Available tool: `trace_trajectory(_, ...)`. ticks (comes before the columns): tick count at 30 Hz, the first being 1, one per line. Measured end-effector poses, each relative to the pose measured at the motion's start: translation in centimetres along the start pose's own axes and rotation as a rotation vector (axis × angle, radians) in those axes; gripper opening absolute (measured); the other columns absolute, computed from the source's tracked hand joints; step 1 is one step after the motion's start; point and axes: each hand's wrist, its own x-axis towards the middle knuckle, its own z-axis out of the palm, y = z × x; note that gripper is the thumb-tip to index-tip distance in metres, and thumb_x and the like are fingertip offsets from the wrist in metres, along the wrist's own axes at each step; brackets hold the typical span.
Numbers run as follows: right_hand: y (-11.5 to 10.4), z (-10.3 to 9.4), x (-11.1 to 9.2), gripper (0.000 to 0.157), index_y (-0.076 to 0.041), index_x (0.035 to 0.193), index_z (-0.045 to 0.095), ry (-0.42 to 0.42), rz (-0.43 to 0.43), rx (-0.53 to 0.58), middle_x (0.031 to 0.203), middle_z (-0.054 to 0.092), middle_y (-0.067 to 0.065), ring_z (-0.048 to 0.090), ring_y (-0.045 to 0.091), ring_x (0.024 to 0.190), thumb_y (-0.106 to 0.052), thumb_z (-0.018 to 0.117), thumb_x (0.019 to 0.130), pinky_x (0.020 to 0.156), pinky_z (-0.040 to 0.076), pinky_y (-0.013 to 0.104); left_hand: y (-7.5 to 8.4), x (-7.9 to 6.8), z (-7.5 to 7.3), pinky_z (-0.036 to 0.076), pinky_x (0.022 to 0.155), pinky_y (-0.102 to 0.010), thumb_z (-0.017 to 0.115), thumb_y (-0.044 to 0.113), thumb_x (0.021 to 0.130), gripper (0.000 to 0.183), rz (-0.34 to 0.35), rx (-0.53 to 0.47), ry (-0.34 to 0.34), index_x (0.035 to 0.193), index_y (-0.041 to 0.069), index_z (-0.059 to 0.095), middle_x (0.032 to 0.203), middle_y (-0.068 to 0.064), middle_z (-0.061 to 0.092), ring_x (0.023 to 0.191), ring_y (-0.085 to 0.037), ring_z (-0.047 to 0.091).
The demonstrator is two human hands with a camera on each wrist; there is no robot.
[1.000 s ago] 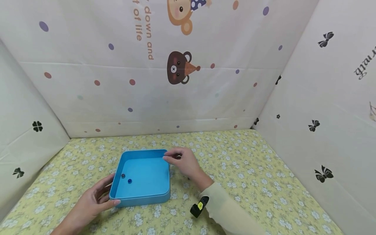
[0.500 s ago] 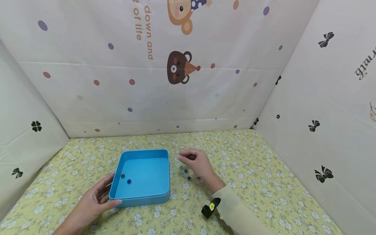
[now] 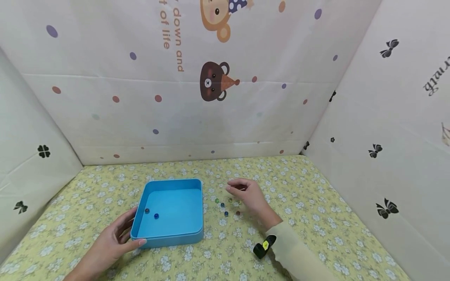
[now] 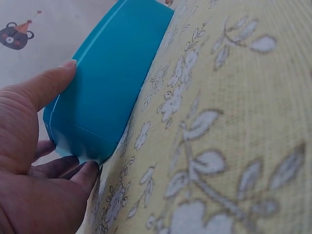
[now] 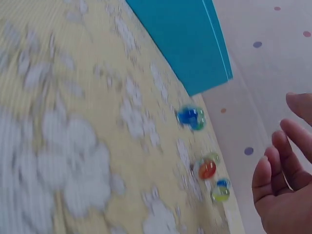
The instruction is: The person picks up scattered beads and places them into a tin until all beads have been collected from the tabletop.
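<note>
My left hand grips the near-left corner of a shallow blue square box, thumb along the front wall and fingers around the left side. Inside the box lie a dark brownish marble and a blue marble. To the right of the box, several glass marbles rest on the cloth, among them a green marble, a blue marble and a reddish marble. My right hand hovers above this group with loosely bent fingers, thumb and forefinger apart and nothing between them.
A yellow floral cloth covers the tabletop. White printed sheets stand behind it and at both sides, with a bear picture on the back sheet. A black band with a yellow piece sits around the right sleeve.
My right hand has moved right, from the box's far-right corner to above the loose marbles, which now show more fully. The left hand stays on the box. The blue marble inside has shifted slightly.
</note>
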Motion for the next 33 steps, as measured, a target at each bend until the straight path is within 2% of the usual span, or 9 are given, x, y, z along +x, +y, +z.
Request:
trace_trajectory(6, 0.5, -1.1, 0.0, 0.038, -0.005, 0.123, 0.074, -0.009, 0.051, 0.003, 0.117, 0.072, 0.007, 0.069, 0.017, 0.099, -0.029, 0.079, 0.094, 0.087, 0.071, 0.042, -0.1, 0.0, 0.0, 0.055, 0.113, -0.013, 0.079, 0.035, 0.091, 0.106, 0.013, 0.004, 0.003, 0.167, 0.018, 0.007, 0.171, -0.022, 0.011, 0.155, -0.051, 0.018)
trace_trajectory(12, 1.3, -1.8, 0.0, 0.029, -0.011, 0.116, 0.078, 0.002, 0.098, -0.038, 0.115, 0.073, 0.004, 0.069, 0.018, 0.098, -0.027, 0.081, 0.092, 0.079, 0.069, 0.035, -0.1, -0.1, -0.1, 0.052, 0.109, -0.004, 0.079, 0.035, 0.091, 0.105, 0.032, -0.014, 0.002, 0.167, 0.018, 0.009, 0.171, -0.021, 0.011, 0.155, -0.050, 0.019)
trace_trajectory(18, 1.8, -2.6, -0.2, 0.029, -0.009, 0.116, 0.078, -0.022, 0.103, -0.097, 0.115, 0.073, 0.007, 0.068, 0.017, 0.095, -0.024, 0.081, 0.092, 0.077, 0.069, 0.032, -0.2, -0.1, -0.2, 0.047, 0.106, 0.002, 0.079, 0.036, 0.090, 0.105, 0.040, -0.004, 0.004, 0.166, 0.018, 0.010, 0.171, -0.020, 0.012, 0.155, -0.050, 0.020)
trace_trajectory(25, 1.9, -3.8, -0.5, 0.030, -0.006, 0.115, 0.077, -0.107, 0.053, -0.242, 0.107, 0.072, 0.008, 0.063, 0.016, 0.084, -0.024, 0.081, 0.092, 0.065, 0.063, 0.024, -0.2, -0.1, -0.1, 0.047, 0.107, 0.001, 0.080, 0.037, 0.090, 0.105, 0.046, 0.004, 0.012, 0.166, 0.018, 0.010, 0.171, -0.022, 0.013, 0.154, -0.050, 0.021)
trace_trajectory(33, 2.1, -4.1, -0.5, 0.025, -0.007, 0.112, 0.078, -0.164, 0.029, -0.325, 0.104, 0.072, 0.005, 0.063, 0.016, 0.081, -0.021, 0.081, 0.091, 0.061, 0.062, 0.022, -0.3, 0.0, -0.1, 0.052, 0.110, -0.005, 0.081, 0.037, 0.089, 0.108, 0.033, 0.000, 0.011, 0.167, 0.018, 0.009, 0.171, -0.022, 0.013, 0.154, -0.051, 0.020)
